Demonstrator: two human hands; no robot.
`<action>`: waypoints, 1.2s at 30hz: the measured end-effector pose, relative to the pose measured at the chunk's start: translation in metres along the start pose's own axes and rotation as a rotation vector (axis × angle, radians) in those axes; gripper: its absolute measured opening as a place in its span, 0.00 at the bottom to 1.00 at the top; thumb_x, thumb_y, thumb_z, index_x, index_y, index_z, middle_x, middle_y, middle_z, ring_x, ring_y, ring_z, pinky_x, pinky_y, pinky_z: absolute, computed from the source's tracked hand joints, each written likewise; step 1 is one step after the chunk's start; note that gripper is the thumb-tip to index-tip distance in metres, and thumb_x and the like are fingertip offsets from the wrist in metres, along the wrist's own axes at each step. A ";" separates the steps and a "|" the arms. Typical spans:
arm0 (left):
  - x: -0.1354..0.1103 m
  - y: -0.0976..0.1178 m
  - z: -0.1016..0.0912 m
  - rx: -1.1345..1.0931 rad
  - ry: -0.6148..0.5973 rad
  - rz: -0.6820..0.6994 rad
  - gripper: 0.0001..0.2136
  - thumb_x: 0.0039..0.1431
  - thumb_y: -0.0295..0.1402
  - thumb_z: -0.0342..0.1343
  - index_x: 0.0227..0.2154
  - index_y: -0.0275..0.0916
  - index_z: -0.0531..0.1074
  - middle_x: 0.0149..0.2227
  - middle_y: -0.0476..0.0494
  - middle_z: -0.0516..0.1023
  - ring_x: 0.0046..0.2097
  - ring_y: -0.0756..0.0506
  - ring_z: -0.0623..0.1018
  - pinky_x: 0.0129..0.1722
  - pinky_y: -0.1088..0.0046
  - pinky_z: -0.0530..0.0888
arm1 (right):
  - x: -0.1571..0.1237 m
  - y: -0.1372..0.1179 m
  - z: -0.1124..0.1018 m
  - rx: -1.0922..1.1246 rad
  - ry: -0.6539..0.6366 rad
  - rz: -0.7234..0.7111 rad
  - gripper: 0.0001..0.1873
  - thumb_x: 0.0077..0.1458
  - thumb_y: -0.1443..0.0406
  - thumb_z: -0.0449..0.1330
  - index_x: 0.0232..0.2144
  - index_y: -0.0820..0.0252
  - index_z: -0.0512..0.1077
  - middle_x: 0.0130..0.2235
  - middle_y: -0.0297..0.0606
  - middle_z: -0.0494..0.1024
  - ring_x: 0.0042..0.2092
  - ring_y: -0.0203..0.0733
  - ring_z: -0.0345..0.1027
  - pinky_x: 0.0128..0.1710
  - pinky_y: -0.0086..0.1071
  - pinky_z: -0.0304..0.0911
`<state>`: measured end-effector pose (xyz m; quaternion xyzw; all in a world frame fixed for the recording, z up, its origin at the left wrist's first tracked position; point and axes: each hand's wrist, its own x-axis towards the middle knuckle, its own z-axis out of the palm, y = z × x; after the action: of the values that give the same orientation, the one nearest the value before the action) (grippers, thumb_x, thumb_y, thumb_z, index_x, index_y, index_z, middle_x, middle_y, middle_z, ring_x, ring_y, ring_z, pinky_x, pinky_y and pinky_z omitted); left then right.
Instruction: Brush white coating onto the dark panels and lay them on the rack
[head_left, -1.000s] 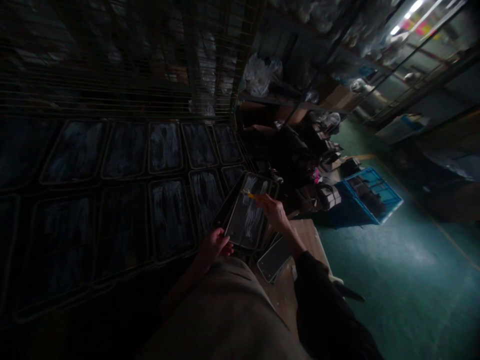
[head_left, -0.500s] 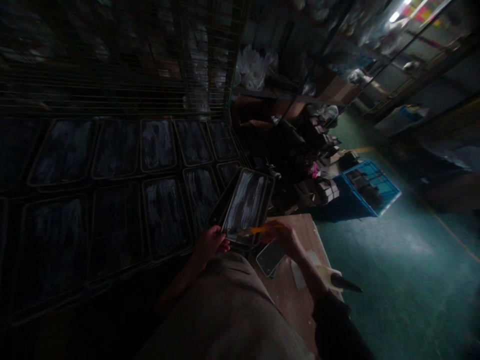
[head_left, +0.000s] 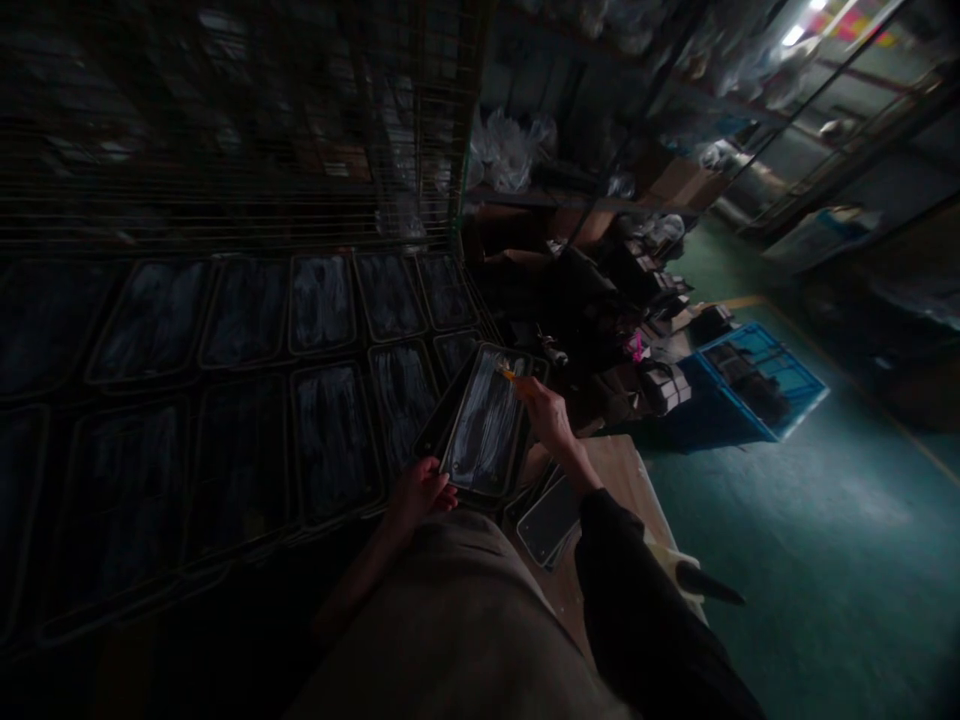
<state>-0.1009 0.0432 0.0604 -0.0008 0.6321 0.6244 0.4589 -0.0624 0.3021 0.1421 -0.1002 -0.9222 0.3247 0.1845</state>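
Note:
My left hand [head_left: 417, 494] grips the near edge of a dark rectangular tray [head_left: 486, 425] streaked with white, held tilted over other trays. My right hand [head_left: 546, 413] is closed on an orange-handled brush [head_left: 508, 374] whose tip touches the tray's far end. A few more dark trays [head_left: 550, 519] lie stacked on the wooden table [head_left: 615, 480] just under my right forearm.
Rows of white-streaked trays [head_left: 332, 430] cover the surface to the left, with wire racks [head_left: 225, 120] behind. Cluttered shelves and boxes [head_left: 600, 250] stand ahead. A blue crate [head_left: 761, 380] sits on the green floor [head_left: 810, 560] at right.
My right hand has carried the brush from the tray's near end back up to its far end. My left hand has kept its hold on the tray.

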 end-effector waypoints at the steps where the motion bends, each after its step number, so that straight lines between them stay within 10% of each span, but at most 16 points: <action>1: -0.001 0.001 0.001 0.004 0.009 0.002 0.12 0.50 0.36 0.59 0.33 0.38 0.63 0.23 0.46 0.78 0.22 0.47 0.79 0.20 0.75 0.75 | -0.010 -0.003 -0.002 0.027 -0.055 0.001 0.15 0.65 0.62 0.49 0.46 0.61 0.71 0.40 0.41 0.78 0.40 0.41 0.74 0.39 0.29 0.67; 10: -0.007 0.001 0.003 -0.036 0.025 0.014 0.15 0.48 0.41 0.60 0.32 0.37 0.65 0.23 0.46 0.78 0.23 0.47 0.79 0.21 0.76 0.75 | -0.115 -0.032 -0.025 0.433 -0.402 0.278 0.15 0.66 0.58 0.50 0.47 0.57 0.71 0.34 0.37 0.80 0.35 0.40 0.76 0.36 0.30 0.71; 16: -0.008 0.009 0.009 0.034 0.077 -0.025 0.13 0.49 0.37 0.59 0.33 0.37 0.64 0.22 0.46 0.78 0.22 0.47 0.78 0.20 0.76 0.74 | -0.099 -0.008 -0.041 0.359 -0.037 0.305 0.15 0.65 0.57 0.51 0.46 0.60 0.70 0.32 0.37 0.79 0.34 0.40 0.75 0.36 0.31 0.70; 23: -0.013 0.008 0.011 -0.032 0.083 0.008 0.16 0.49 0.40 0.60 0.36 0.37 0.64 0.24 0.47 0.78 0.24 0.46 0.80 0.23 0.74 0.76 | -0.136 -0.021 -0.053 0.391 -0.376 0.332 0.14 0.66 0.58 0.50 0.47 0.56 0.71 0.33 0.37 0.79 0.33 0.40 0.75 0.34 0.31 0.71; 31: -0.009 0.013 0.016 0.045 0.121 -0.020 0.15 0.46 0.39 0.61 0.33 0.37 0.64 0.21 0.47 0.78 0.21 0.46 0.78 0.20 0.75 0.74 | -0.102 -0.007 -0.051 0.362 -0.115 0.325 0.15 0.65 0.57 0.52 0.47 0.58 0.71 0.32 0.37 0.78 0.32 0.40 0.75 0.34 0.30 0.70; 36: -0.009 0.010 0.016 0.046 0.106 0.006 0.18 0.45 0.42 0.62 0.35 0.38 0.64 0.22 0.47 0.78 0.22 0.45 0.79 0.20 0.73 0.76 | -0.075 0.001 -0.043 0.400 -0.243 0.214 0.16 0.66 0.57 0.49 0.47 0.59 0.70 0.30 0.36 0.78 0.31 0.38 0.74 0.32 0.28 0.69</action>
<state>-0.0923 0.0528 0.0770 -0.0216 0.6695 0.6103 0.4228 0.0237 0.3040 0.1521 -0.1188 -0.8393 0.5279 0.0530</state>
